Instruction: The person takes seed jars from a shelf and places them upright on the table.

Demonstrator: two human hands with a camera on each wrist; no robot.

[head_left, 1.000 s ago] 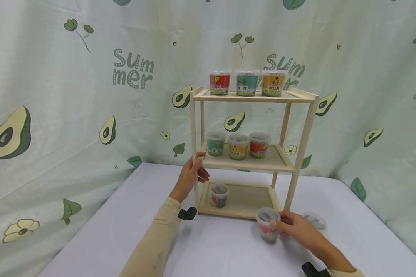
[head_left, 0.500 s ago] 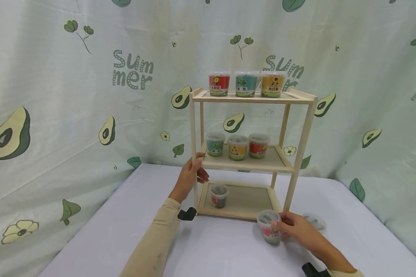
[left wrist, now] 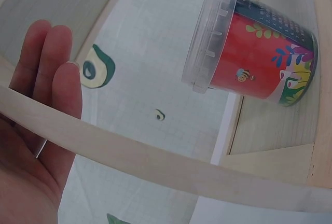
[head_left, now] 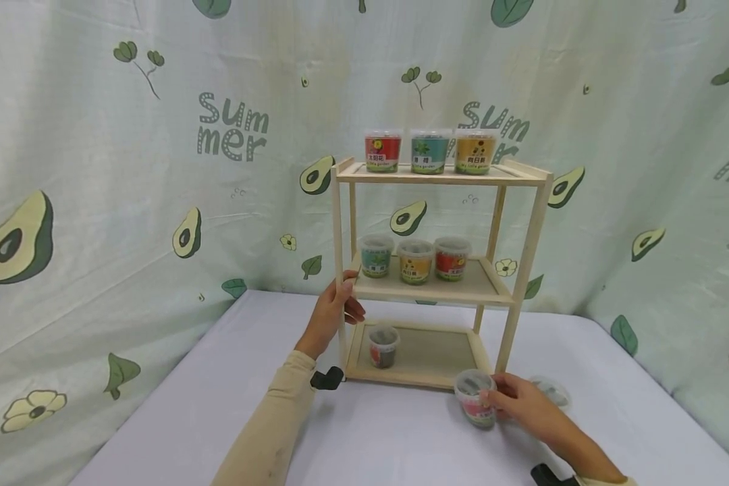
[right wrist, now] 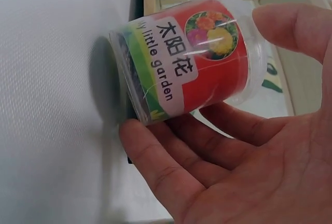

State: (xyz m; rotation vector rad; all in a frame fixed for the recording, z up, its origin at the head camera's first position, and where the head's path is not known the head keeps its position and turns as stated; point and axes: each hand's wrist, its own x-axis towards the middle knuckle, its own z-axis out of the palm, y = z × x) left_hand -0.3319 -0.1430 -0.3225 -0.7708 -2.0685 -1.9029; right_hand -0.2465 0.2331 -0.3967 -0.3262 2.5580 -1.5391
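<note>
A wooden three-tier shelf rack (head_left: 443, 179) stands on the table. My left hand (head_left: 328, 314) grips its left front post beside the middle shelf; in the left wrist view the fingers (left wrist: 67, 92) extend behind the post. In front of the rack's right front corner, my right hand (head_left: 525, 401) holds a clear plastic planting cup (head_left: 478, 410) with thumb and fingers. The right wrist view shows this cup (right wrist: 181, 68) tilted close over the tabletop, its red label facing the camera. A similar cup (head_left: 383, 351) stands at the left of the bottom shelf.
On the top shelf stand red (head_left: 383, 154), teal (head_left: 428, 155) and yellow (head_left: 475, 155) cups. The middle shelf bears teal (head_left: 376, 260), yellow (head_left: 414, 264) and red (head_left: 452, 262) ones. Another clear-lidded cup (head_left: 551, 390) is partly hidden behind my right hand.
The cup in my right hand has shifted slightly right and tilted more. My left hand stays on the post. The head view has tilted up a little.
</note>
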